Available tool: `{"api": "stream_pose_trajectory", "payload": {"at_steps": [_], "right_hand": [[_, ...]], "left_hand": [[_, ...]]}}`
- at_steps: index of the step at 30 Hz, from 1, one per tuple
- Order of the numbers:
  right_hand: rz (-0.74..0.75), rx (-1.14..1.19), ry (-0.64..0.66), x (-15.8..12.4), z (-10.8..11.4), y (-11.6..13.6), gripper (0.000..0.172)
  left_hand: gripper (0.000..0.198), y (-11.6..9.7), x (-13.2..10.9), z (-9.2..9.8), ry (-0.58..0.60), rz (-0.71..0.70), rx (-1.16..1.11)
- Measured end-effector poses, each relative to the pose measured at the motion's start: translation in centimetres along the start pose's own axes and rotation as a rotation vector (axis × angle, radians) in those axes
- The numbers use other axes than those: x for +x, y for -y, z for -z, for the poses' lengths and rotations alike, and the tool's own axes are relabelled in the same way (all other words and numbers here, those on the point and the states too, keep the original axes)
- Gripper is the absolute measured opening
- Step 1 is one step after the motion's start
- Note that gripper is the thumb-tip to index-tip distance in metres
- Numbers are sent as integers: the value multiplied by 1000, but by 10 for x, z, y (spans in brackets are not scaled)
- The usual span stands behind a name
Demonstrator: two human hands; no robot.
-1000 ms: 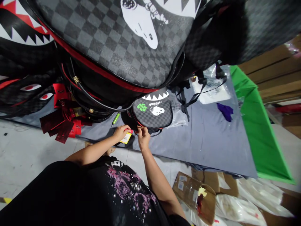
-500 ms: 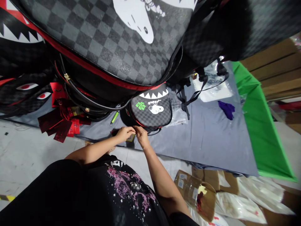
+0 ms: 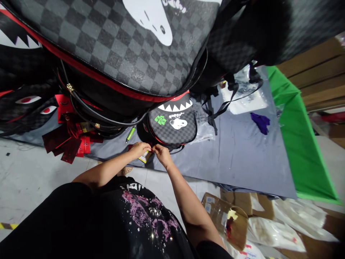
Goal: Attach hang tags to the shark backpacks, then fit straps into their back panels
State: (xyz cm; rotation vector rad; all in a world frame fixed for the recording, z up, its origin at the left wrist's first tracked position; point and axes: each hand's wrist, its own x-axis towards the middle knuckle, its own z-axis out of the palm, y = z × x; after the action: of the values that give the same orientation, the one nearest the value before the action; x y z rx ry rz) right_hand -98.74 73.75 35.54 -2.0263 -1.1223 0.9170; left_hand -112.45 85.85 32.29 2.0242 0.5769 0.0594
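Observation:
My left hand (image 3: 140, 149) is closed in a pinch at the front edge of the table, with a small white and yellow hang tag (image 3: 145, 157) showing below its fingers. Just beside it, my right hand (image 3: 162, 154) pinches too, its fingertips almost touching the left ones. What lies between the right fingertips is too small to make out. Right behind both hands stands a small dark checkered backpack (image 3: 175, 131) with a white cartoon dog, a green print and shark teeth. A green pen (image 3: 130, 134) lies to its left.
A large checkered backpack (image 3: 115, 50) looms close above. Red and dark tags (image 3: 64, 138) lie in a heap at left. A purple cloth (image 3: 260, 123), plastic bags (image 3: 249, 97) and a green panel (image 3: 302, 136) are at right. Cartons (image 3: 234, 226) stand on the floor.
The tag has turned its pale face up and shifted left under my left hand. My hands have parted slightly at the fingertips. The view has shifted slightly.

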Motion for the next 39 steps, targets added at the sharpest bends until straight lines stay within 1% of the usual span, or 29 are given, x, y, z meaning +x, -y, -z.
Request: {"api": "stream_pose_trajectory", "payload": {"at_steps": [6,12,16,18,21,24,30,33,35,37,39], "right_hand": [[36,-147,38,0,-1,3,18],[45,-288,50,1,-6,-1,18],[74,-333,61,0,-9,-3,19],[94,-340,70,1,-8,-6,21],[107,-337,78,4,-5,-11,23],[89,-328,63,8,-2,-17,23],[29,-240,21,13,-2,-27,29],[13,-177,0,15,0,-30,32],[14,-131,-16,16,2,-30,35],[20,-84,-27,17,3,-30,37],[24,-49,-30,17,4,-30,38]], "left_hand": [[24,-2,0,1,62,-4,134],[21,-12,4,-1,143,35,287],[28,-19,8,-5,172,72,362],[28,-24,10,-6,181,80,377],[21,-30,11,-6,188,88,382],[17,-33,8,-7,190,101,369],[12,-33,1,-7,193,141,293],[15,-33,3,-5,162,159,267],[22,-34,4,-5,122,173,255],[27,-34,5,-6,108,172,239],[21,-33,4,-8,130,151,226]]}}
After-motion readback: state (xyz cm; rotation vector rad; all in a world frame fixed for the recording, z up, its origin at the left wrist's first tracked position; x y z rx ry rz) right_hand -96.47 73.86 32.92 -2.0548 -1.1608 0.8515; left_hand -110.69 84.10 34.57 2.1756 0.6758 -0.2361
